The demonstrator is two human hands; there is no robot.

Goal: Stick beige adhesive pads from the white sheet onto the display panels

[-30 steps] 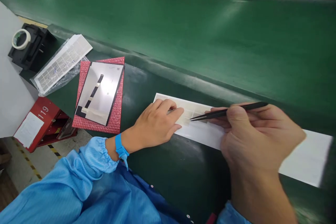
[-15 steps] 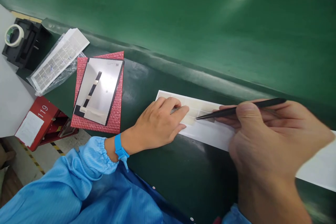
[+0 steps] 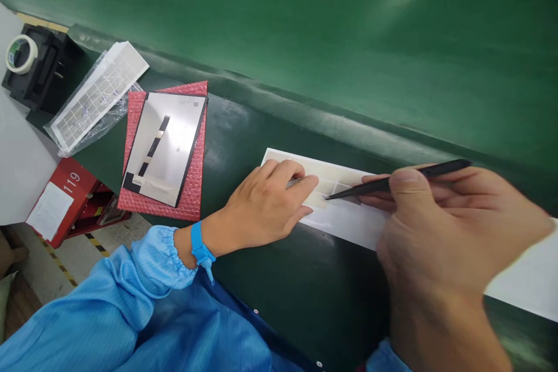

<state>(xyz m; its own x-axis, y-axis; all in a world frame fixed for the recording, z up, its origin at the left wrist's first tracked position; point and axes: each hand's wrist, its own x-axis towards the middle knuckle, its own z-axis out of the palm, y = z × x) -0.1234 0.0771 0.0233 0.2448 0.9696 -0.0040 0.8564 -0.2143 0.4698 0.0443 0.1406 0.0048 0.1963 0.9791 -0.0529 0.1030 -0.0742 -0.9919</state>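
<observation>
A long white sheet of small pale stickers point(image 3: 344, 218) lies on the dark green surface. My left hand point(image 3: 265, 203) rests on its left end with fingers curled and pressed down, holding the sheet still. My right hand point(image 3: 440, 226) grips black tweezers point(image 3: 392, 181) like a pen. Their tip touches the stickers just right of my left fingertips. The sheet's right part runs under my right hand to the frame's edge.
A silver panel point(image 3: 168, 145) lies on a red bubble mat point(image 3: 194, 183) at left. Further left are a bagged sticker sheet point(image 3: 98, 96), a black fixture point(image 3: 41, 72) with a tape roll point(image 3: 20, 53), and a red box marked 119 point(image 3: 65, 197). A green belt point(image 3: 331, 35) runs behind.
The view has shifted slightly downward. Both hands stay on the sheet, and the tweezers' tip remains at nearly the same spot on the stickers.
</observation>
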